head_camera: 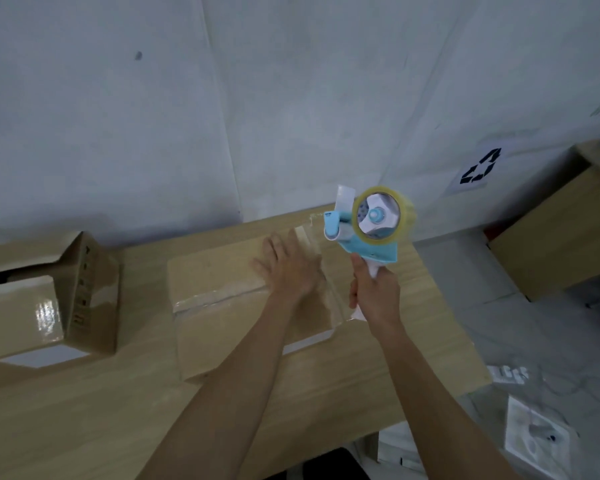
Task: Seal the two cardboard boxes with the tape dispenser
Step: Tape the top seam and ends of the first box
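Note:
A flat cardboard box (219, 306) lies in the middle of the wooden table (84, 410), with clear tape along its centre seam. My left hand (288, 268) rests flat on the box's far right part, fingers spread. My right hand (374, 292) grips the white handle of a blue tape dispenser (371, 226), held upright above the box's right end, a loose tape tail sticking up from its front. A second cardboard box (49, 306) stands at the left, glossy tape on its top and one flap raised.
A white wall rises right behind the table. To the right, off the table, stands a large cardboard box (555, 237) on the grey floor. A sheet with a recycling symbol (480, 168) hangs on the wall. Papers and plastic bags (537, 434) lie on the floor at lower right.

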The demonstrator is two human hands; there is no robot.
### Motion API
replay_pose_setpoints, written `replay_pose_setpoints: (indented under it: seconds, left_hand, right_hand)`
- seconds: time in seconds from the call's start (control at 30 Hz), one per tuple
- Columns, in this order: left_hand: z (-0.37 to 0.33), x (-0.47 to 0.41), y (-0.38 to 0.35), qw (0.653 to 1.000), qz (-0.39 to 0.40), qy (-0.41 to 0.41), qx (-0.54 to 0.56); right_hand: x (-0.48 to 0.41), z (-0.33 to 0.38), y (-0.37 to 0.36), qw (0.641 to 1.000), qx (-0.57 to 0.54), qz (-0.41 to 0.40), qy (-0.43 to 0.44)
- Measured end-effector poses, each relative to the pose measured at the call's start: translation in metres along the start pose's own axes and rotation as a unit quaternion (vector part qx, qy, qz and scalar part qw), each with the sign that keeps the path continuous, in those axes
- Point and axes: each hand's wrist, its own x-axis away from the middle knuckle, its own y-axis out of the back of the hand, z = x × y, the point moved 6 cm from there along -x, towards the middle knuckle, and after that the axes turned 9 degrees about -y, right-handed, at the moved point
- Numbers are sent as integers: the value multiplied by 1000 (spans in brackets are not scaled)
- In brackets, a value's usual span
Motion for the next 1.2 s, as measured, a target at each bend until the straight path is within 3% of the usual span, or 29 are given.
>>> replay_pose_setpoints:
  seconds: [0.1,0.2,0.33,0.4,0.5,0.6,0.87,0.97,1.07,1.13,1.2]
  left_hand:
    - [4,-7,-17,994,25,-17,-103]
    - [15,-11,-6,982,34,-87,-166]
    - [38,-15,26,974,11,-179,-141]
    - [34,-18,37,980,-53,-154,-111]
    - [13,-34,28,990,-132,-22,-55]
    - [0,-47,4,979,-136,56,-140]
    - [4,-47,-10,950,-200,36,-237]
    - [2,-43,-3,958,-211,15,-193]
    - [7,-23,13,979,-195,-35,-56]
    - [23,16,24,978,-208,-11,4]
    - [41,76,27,957,-283,57,-33]
  right_hand:
    - [-15,-3,4,1000,-10,-4,0]
    - [-34,-5,4,1000,-22,8,0]
    - [-62,-2,-1,999,-20,40,11]
    - [-76,-1,-9,997,-34,63,8]
    - [-104,-4,-33,991,-70,112,-3]
    - [-129,-9,-60,984,-78,157,-16]
    - [-153,-18,-121,951,-91,294,-19]
    - [-151,-18,-128,945,-92,314,-22]
    - [-151,-12,-127,943,-88,319,-21]
    - [-149,-5,-125,942,-91,321,-21]
    - [-147,1,-123,944,-86,317,-10]
